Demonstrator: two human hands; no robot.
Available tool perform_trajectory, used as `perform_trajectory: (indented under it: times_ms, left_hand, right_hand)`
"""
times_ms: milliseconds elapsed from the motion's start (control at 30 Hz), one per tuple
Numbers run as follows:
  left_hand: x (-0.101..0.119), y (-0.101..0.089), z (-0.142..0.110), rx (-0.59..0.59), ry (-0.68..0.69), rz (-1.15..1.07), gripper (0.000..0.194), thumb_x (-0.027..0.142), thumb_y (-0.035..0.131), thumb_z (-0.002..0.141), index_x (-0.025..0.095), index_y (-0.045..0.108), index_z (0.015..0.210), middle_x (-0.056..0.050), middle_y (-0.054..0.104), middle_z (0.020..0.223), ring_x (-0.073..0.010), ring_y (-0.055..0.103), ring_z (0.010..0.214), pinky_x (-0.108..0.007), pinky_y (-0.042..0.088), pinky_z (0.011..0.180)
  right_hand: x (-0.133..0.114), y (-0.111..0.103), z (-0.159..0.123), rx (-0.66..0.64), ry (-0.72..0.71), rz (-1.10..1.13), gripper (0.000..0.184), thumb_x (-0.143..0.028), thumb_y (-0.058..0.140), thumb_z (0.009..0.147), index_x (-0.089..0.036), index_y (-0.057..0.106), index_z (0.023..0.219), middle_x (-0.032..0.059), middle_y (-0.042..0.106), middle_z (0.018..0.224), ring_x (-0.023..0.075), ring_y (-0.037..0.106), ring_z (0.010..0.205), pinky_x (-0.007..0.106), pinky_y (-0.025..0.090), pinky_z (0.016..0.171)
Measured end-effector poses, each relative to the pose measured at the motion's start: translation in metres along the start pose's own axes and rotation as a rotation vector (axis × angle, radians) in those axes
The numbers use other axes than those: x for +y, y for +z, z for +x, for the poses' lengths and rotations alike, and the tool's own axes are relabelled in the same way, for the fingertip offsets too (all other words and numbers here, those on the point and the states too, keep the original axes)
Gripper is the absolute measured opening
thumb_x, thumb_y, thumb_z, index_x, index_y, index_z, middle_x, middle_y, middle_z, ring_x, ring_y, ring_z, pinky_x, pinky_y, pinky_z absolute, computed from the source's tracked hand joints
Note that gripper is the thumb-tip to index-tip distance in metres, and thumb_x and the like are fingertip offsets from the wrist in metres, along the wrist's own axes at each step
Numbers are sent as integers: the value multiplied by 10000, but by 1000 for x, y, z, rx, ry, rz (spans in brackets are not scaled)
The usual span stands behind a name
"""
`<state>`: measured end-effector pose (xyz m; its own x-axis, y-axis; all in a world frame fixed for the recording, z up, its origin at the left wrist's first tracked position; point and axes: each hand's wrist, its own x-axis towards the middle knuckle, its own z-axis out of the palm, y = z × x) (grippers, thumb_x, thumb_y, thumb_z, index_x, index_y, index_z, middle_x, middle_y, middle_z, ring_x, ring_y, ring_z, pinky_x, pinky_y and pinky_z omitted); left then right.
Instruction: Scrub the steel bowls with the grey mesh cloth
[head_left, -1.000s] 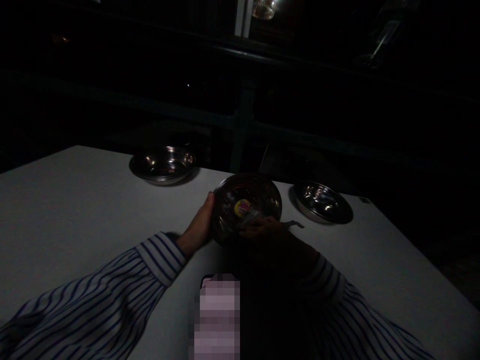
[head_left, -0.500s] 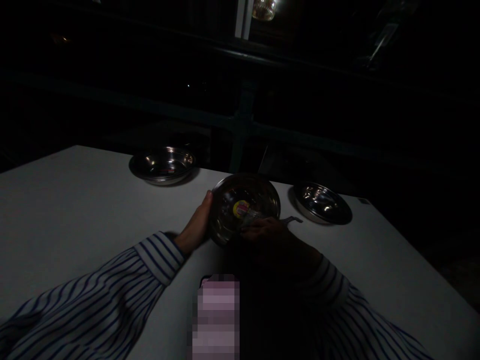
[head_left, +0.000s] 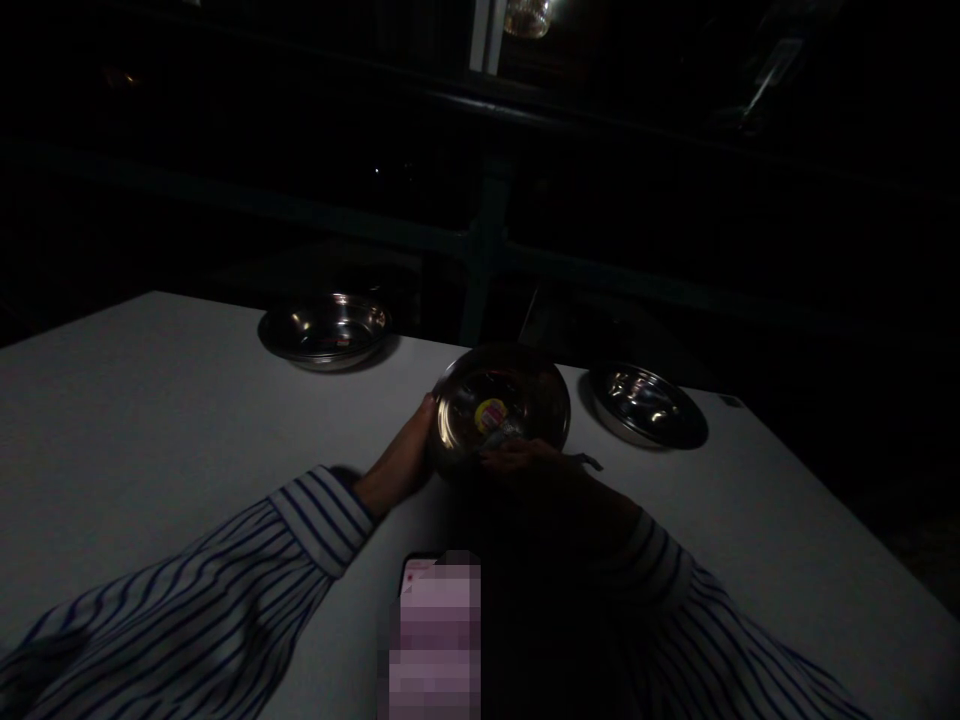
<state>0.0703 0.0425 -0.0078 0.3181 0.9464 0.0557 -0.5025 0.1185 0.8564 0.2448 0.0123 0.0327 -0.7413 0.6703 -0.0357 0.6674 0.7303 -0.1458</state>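
Observation:
A steel bowl [head_left: 525, 385] with a yellow sticker [head_left: 491, 413] inside is tilted toward me on the white table [head_left: 150, 410]. My left hand [head_left: 401, 462] grips the bowl's left rim, thumb on the edge. My right hand [head_left: 525, 462] is in shadow at the bowl's near edge, fingers pinched on a small pale thing beside the sticker that I cannot make out. Both arms wear blue-striped sleeves.
Two more steel bowls rest on the table: one at the back left [head_left: 326, 328], one to the right [head_left: 646, 403]. A lit phone screen [head_left: 439, 625] lies near me between my arms. The table's far edge meets dark railings.
The bowl and both hands have shifted slightly to the right. My grip on the rim is unchanged.

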Motion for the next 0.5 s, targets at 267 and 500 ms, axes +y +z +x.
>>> perform_trajectory:
  times_ms: [267, 500]
  left_hand:
    - [-10, -3, 3, -43, -75, -32, 620, 658, 356, 770, 236, 577, 1167, -52, 655, 1127, -260, 491, 1175, -415, 295, 1050]
    - [-8, -8, 3, 41, -1, 73, 603, 646, 348, 783, 221, 601, 1127, -49, 622, 1186, -265, 451, 1212, -418, 273, 1061]
  right_hand:
    - [-5, 23, 19, 301, -133, 178, 283, -180, 449, 865, -149, 490, 1143, 122, 548, 1148, 187, 529, 1010, 334, 447, 867]
    - [-9, 27, 18, 308, -139, 40, 325, -185, 454, 856, -138, 475, 1176, 134, 551, 1171, 204, 537, 1006, 368, 450, 859]
